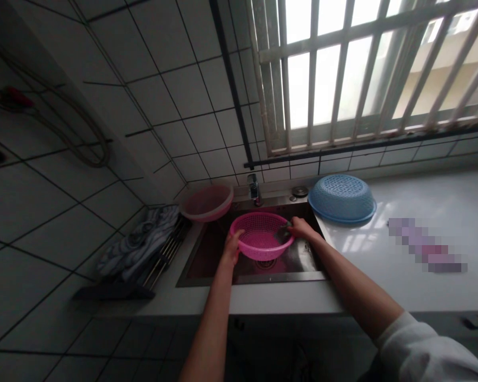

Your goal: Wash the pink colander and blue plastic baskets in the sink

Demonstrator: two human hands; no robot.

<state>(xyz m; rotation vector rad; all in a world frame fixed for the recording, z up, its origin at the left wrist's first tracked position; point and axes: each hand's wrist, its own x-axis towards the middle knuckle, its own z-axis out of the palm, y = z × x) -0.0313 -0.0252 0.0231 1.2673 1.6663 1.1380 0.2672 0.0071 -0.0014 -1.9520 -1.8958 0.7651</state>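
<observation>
Window (298, 95), upper right of the frame: bright panes (324, 87) behind pale upright bars (313, 79), crossed by a rail (342, 37); through it I see a pale building (438, 79). Rear wall (179, 53), upper centre: white tiles, dark joints, one dark strip (231, 85) running down. Side wall (27, 207), left: similar tiles, in shade. Counter (382, 281), lower right: white, patched with daylight (356, 241). Space beneath (271, 339), bottom centre: too dim to make out.

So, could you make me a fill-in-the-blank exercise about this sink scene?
1. The left hand grips the rim of a perforated basket coloured ____.
2. A blue basket rests upside ____ on the counter.
3. From the wearer's view, the blue basket lies to the ____ of the faucet.

Missing words: pink; down; right.
</observation>
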